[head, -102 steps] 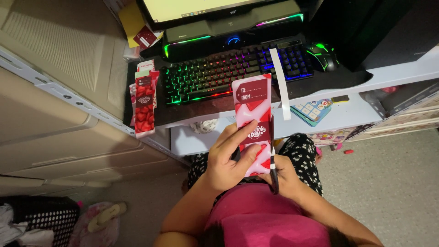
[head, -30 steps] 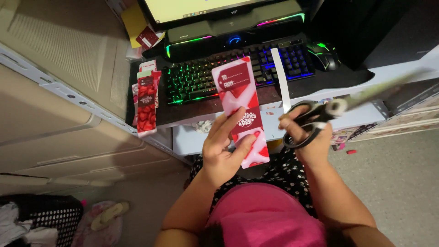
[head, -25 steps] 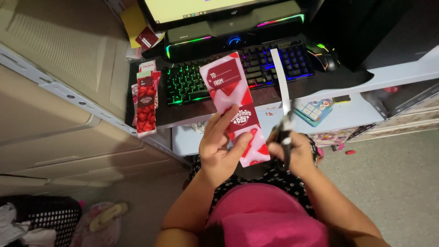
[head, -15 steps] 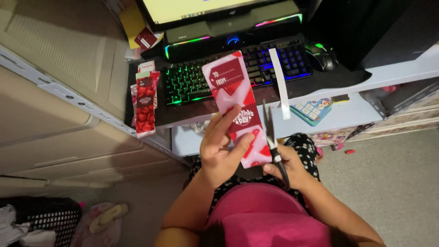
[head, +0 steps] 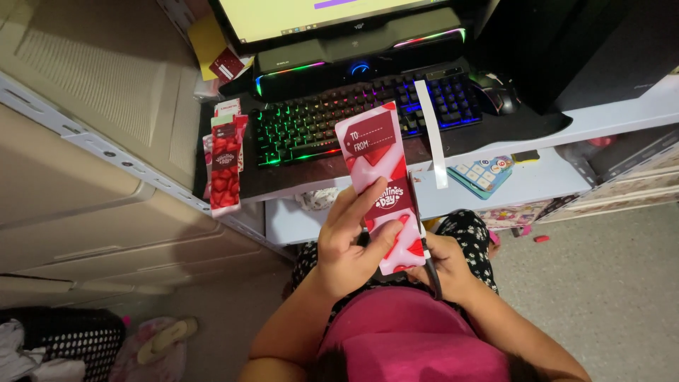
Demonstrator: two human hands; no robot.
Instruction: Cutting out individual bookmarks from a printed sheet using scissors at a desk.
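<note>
Beige cabinet (head: 92, 134) fills the left side, its panel and drawer fronts running down toward the floor; grey floor (head: 608, 283) at right, a small red scrap lying on it. White surface (head: 622, 113) crosses the top half, a lower shelf under it; black mat on top carrying a backlit keyboard (head: 353, 113) glowing green to blue, a dark speaker bar behind it, the bottom edge of a monitor (head: 318, 14) above; black mouse (head: 498, 99) just right of the keyboard. Long white paper strip (head: 431, 134) lies across the keyboard's right end and hangs over the front edge. Stack of red-and-pink heart-printed packs (head: 224, 163) sits on the mat's left edge, near the cabinet. Small colourful card (head: 481, 173) on the lower shelf, right of centre.

Person seated below in a pink top, dotted dark fabric over the lap. Left hand (head: 346, 240) closed on a tall red, pink and white gift card sleeve (head: 382, 191), thumb across its front, fingers behind; sleeve held upright in front of the surface's edge, its top overlapping the keyboard in view. Right hand (head: 445, 262) behind the sleeve's lower right corner, closed around dark scissors (head: 422, 240); the blades run along the sleeve's right edge, touching or just beside it; cannot tell which.
</note>
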